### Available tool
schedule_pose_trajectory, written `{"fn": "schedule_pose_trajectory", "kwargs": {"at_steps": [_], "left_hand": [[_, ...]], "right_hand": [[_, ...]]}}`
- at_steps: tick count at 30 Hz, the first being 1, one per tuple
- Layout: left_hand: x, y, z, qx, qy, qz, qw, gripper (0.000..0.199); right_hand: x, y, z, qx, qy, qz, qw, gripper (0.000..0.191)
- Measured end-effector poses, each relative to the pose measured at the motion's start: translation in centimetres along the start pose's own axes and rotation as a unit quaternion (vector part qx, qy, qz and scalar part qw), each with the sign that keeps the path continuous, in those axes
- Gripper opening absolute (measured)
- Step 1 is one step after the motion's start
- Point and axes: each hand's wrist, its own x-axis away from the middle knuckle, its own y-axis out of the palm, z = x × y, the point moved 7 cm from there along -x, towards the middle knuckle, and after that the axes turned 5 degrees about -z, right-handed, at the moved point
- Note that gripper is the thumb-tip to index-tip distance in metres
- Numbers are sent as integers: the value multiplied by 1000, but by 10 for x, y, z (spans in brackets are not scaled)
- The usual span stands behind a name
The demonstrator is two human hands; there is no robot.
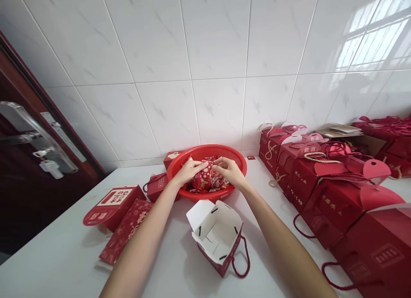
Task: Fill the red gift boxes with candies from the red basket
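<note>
Stretching forward above a white desk [176,251], the left hand [189,174] and right hand [231,174] are pinching a red polka-dotted packet [207,173] over a red plastic basket [199,197] near a tiled wall [218,114].

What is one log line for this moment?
left hand, right hand: at dotted packet; red plastic basket: holds packets; gift box: open

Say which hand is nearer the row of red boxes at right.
Right. Right hand: over the red basket, left of the boxes. Left hand: over the basket too, farther left.
</note>
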Motion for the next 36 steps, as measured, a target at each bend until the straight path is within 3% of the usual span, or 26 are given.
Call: {"fn": "schedule_pose_trajectory", "kwargs": {"at_steps": [5,11,15,19,22,27,29,32,36], "left_hand": [[5,13,-3,69,-22,-57,996,53],[12,22,-3,164,-42,-107,980,46],[13,17,-4,148,-34,-75,986,54],[11,10,-6,76,-15,-27,997,46],[8,-1,-12,27,-15,48,998,42],[6,-21,-26,101,-11,187,977,36],[5,-23,-26,44,-24,194,980,30],[5,-19,-24,-74,-57,156,983,24],[8,-13,-13,-119,-59,122,984,24]], "right_hand": [[-3,8,1,59,-18,-29,998,32],[-5,2,8,30,-16,6,999,27],[-2,-4,4,-30,-15,38,999,27],[2,-6,-4,-93,-23,60,994,31],[3,-8,-6,-116,-14,71,991,35],[4,-10,-6,-150,-14,60,987,39],[4,-9,-7,-171,-19,46,984,40],[3,-8,-6,-188,-23,36,981,42],[2,-9,-5,-193,-33,42,980,44]]}}
